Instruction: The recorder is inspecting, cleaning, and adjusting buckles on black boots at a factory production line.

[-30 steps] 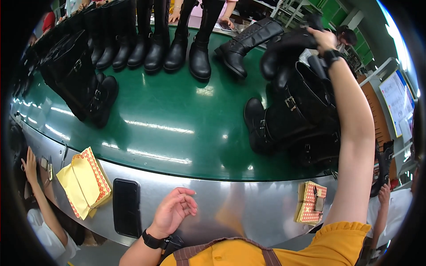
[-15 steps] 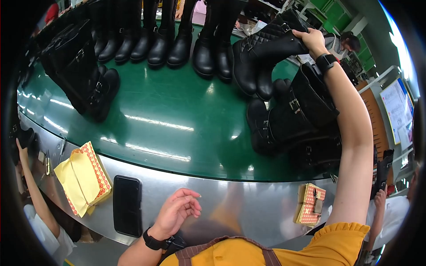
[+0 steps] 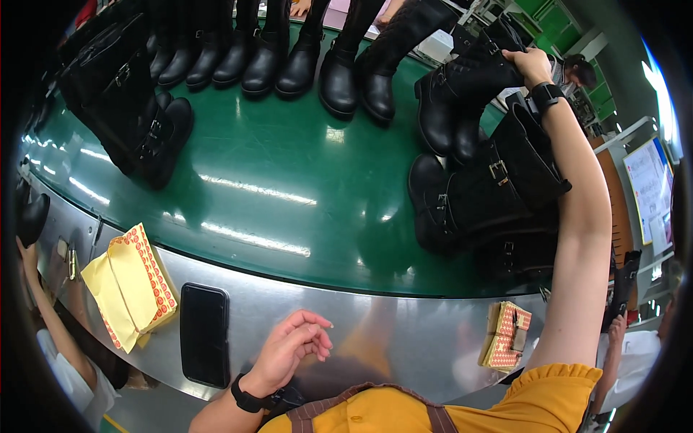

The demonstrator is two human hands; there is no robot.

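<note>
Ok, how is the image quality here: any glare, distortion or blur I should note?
Head view: bright streaks of overhead light glare on the glossy green conveyor belt; fisheye bends the brushed steel table edge into a curve and blackens the corners; the right hand on the tall black leather boot is sharp, as is the empty left hand.

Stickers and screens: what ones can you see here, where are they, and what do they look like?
Yellow sticker sheets: left on the metal ledge, a stack with rows of red round stickers.
Small sticker pad: right on the ledge, red and yellow, beside the right arm.
Phone: on the ledge near the left hand, flat black rectangle, screen dark.
Board or screen: far right, upright, white with coloured patches.
</note>
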